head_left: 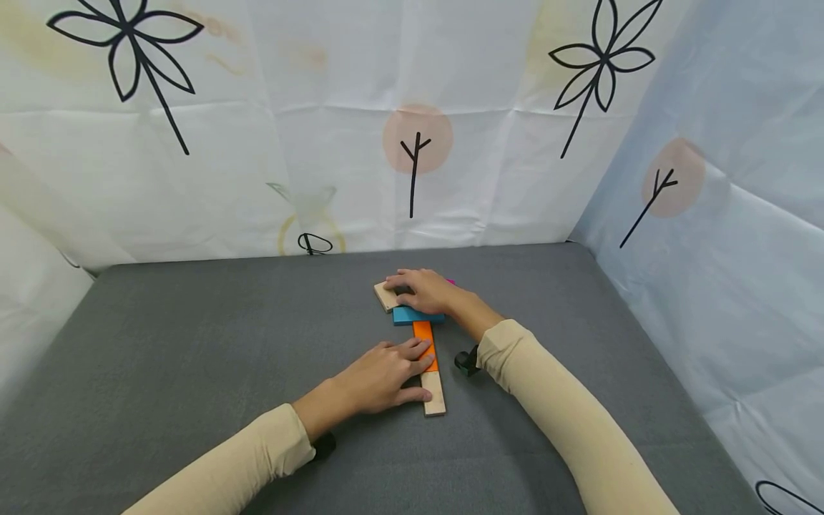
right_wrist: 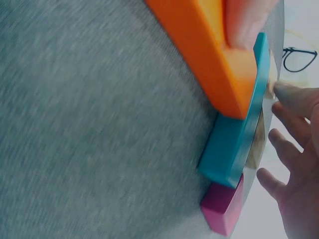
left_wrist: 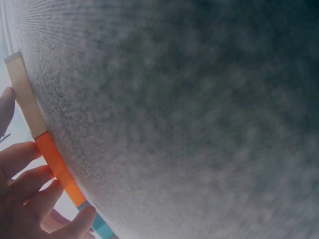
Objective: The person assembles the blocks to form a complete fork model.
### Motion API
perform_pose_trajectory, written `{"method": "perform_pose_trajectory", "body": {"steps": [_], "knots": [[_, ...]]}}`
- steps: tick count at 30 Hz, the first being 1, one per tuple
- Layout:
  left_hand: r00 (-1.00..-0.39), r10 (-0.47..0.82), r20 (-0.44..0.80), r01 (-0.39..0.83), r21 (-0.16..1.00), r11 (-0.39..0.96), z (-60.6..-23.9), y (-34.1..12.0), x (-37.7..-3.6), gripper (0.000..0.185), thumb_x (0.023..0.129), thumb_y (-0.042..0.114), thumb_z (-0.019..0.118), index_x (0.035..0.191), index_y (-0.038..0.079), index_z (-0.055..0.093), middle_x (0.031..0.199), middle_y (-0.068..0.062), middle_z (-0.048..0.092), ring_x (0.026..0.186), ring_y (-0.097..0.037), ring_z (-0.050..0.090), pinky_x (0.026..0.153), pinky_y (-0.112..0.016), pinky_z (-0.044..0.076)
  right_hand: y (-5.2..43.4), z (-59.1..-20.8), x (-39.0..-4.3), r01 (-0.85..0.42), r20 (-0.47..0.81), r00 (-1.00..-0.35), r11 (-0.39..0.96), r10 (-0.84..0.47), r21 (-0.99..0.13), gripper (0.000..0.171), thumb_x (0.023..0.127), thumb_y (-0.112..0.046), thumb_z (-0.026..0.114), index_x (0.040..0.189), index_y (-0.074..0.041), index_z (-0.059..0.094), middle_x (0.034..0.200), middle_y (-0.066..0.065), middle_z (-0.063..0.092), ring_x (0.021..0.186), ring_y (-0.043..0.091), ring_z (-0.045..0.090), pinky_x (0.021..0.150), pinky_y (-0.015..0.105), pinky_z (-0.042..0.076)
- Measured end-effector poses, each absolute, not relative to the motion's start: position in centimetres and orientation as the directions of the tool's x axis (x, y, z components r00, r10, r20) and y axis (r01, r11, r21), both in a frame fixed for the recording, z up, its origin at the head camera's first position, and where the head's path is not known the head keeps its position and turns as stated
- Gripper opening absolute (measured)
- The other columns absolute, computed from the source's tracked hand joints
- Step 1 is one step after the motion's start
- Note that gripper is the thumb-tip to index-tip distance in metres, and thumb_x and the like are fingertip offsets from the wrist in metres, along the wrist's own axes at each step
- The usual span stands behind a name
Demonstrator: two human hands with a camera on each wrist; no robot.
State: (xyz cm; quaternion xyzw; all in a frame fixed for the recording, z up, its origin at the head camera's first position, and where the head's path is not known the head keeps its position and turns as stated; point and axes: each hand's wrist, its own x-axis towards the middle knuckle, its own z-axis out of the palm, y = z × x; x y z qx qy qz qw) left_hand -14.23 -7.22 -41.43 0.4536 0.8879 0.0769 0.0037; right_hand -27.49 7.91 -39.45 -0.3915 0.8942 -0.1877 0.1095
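1. Nearest the person, two arms in cream sleeves [head_left: 566,422] reach over a gray cloth-covered table [head_left: 193,343]. The cloth has a fine woven grain, which the wrist views show close up.
2. A plain wooden block [head_left: 434,393] lies flat on the cloth. It is a slim rectangular bar with a pale, smooth face. Its long axis runs from near to far, tilted slightly left at the far end.
3. The left hand [head_left: 386,372] lies flat, fingers straight and close together. The fingertips press on the orange block [head_left: 425,343] and the near wooden bar; nothing is pinched.
4. The orange block is a smooth painted bar of the same width. It continues the wooden bar's line end to end and points away from the person.
5. A blue block [head_left: 415,315] lies across the orange block's far end, its long axis running left to right, so the pieces form a T.
6. The right hand [head_left: 428,290] rests palm down over the blue block, its fingers spread loosely and reaching onto a second wooden block [head_left: 386,295] at the far left.
7. A pink block [right_wrist: 224,209] sits against the blue one.
8. Farthest off hang white sheets printed with black flowers [head_left: 129,50].
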Motion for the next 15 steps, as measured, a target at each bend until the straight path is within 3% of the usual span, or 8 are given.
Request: {"method": "perform_pose_trajectory", "body": {"steps": [5, 6, 10, 15], "knots": [[-0.587, 0.807, 0.062, 0.806, 0.136, 0.576, -41.5, -7.1, -14.2, 0.062, 0.091, 0.055, 0.043, 0.135, 0.011, 0.049, 0.142, -0.012, 0.040, 0.129, -0.022, 0.039, 0.089, -0.047, 0.044, 9.4, -39.2, -27.7, -0.620, -0.030, -0.700, 0.628, -0.714, -0.470, 0.039, 0.096, -0.016, 0.052, 0.134, -0.010, 0.049, 0.143, 0.009, 0.040, 0.131, 0.028, 0.035, 0.105, 0.044, 0.028], [-0.589, 0.806, 0.059, 0.805, 0.138, 0.578, -41.5, -7.1, -14.2, 0.062, 0.091, 0.055, 0.043, 0.135, 0.011, 0.049, 0.142, -0.012, 0.040, 0.130, -0.022, 0.039, 0.089, -0.047, 0.044, 9.8, -39.1, -27.8, -0.609, -0.030, -0.709, 0.633, -0.705, -0.478, 0.040, 0.096, -0.016, 0.052, 0.135, -0.010, 0.048, 0.143, 0.010, 0.039, 0.125, 0.029, 0.043, 0.103, 0.044, 0.031], [-0.602, 0.797, 0.040, 0.793, 0.146, 0.592, -41.5, -7.1, -14.1, 0.063, 0.091, 0.056, 0.043, 0.135, 0.012, 0.049, 0.142, -0.011, 0.039, 0.130, -0.022, 0.037, 0.091, -0.046, 0.043, 11.5, -38.8, -27.9, -0.571, -0.023, -0.747, 0.660, -0.664, -0.488, 0.042, 0.096, -0.017, 0.051, 0.137, -0.008, 0.046, 0.143, 0.010, 0.040, 0.110, 0.029, 0.053, 0.096, 0.043, 0.038], [-0.613, 0.790, 0.025, 0.784, 0.146, 0.604, -41.5, -7.0, -14.1, 0.064, 0.091, 0.057, 0.043, 0.136, 0.012, 0.048, 0.142, -0.010, 0.039, 0.131, -0.021, 0.037, 0.092, -0.046, 0.042, 13.2, -39.1, -27.7, -0.544, -0.022, -0.783, 0.701, -0.622, -0.461, 0.043, 0.095, -0.019, 0.052, 0.136, -0.006, 0.046, 0.139, 0.010, 0.045, 0.118, 0.027, 0.049, 0.100, 0.044, 0.036]]}}
